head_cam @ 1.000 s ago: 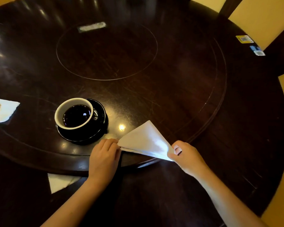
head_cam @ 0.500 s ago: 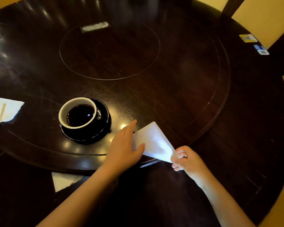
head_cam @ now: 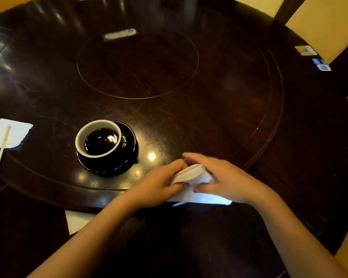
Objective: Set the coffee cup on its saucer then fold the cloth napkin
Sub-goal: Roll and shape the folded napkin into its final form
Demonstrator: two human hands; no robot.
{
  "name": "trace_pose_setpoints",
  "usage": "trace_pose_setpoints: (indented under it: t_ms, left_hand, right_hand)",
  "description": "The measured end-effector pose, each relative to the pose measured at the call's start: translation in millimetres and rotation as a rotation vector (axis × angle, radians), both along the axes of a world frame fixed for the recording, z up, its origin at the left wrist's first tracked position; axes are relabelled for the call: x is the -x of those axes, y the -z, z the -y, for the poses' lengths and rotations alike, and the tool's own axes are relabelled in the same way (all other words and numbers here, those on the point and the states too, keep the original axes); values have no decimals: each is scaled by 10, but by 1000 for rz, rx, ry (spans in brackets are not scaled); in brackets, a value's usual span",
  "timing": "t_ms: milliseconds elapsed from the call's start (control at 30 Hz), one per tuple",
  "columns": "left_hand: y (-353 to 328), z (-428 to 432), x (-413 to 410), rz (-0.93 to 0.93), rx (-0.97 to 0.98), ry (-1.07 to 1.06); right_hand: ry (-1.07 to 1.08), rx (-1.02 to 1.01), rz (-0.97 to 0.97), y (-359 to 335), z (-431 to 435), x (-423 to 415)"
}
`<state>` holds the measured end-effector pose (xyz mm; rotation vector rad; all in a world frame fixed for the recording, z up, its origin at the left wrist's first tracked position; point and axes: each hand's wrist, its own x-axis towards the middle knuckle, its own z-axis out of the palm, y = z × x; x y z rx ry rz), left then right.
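Both hands cover much of the napkin (head_cam: pixel 191 174), so its fold lines are hard to make out. The left hand (head_cam: pixel 157 185) and right hand (head_cam: pixel 227 179) pinch its folded edge at the table's (head_cam: pixel 209 109) near rim. The cup (head_cam: pixel 98 138) stands upright on its saucer (head_cam: pixel 129 157), left of the napkin. The stickers (head_cam: pixel 305 50) at the far right are unreadable.

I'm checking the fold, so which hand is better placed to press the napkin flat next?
Probably the right hand: it arches over the folded napkin, while the left hand pinches its near-left edge.
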<state>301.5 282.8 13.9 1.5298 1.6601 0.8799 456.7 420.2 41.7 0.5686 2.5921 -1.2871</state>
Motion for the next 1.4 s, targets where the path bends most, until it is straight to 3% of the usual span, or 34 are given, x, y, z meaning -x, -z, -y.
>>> trace_pose_setpoints:
  t_ms: [100, 267, 400, 500, 567, 667, 733, 800, 967, 1067, 1400]
  left_hand:
    - [-89, 36, 79, 54, -42, -80]
    - [-16, 105, 131, 249, 78, -358]
    - [82, 174, -31, 695, 368, -269]
    - [68, 258, -48, 811, 419, -164]
    - [94, 318, 38, 728, 415, -196]
    - [128, 400, 63, 180, 375, -356]
    - [182, 427, -34, -184, 226, -476]
    - [231, 408, -153, -341, 80, -606]
    - [423, 220, -173, -291, 27, -843]
    - [516, 144, -198, -238, 49, -867]
    - [530, 105, -269, -95, 10, -967]
  right_hand:
    - [-127, 104, 50, -41, -90, 204]
    - [-58, 424, 181, 31, -324, 28]
    - [-69, 342, 168, 135, -430, 59]
    - [-55, 308, 195, 217, -539, 146]
    - [-81, 218, 177, 223, -621, 232]
    - [-156, 32, 125, 245, -715, 473]
    - [-226, -152, 70, 300, -746, 693]
    - [-246, -312, -11, 296, -731, 923]
    - [-179, -483, -205, 289, -650, 1348]
    - [-147, -545, -168, 426, -648, 1447]
    - [-46, -456, -82, 440, -606, 1507]
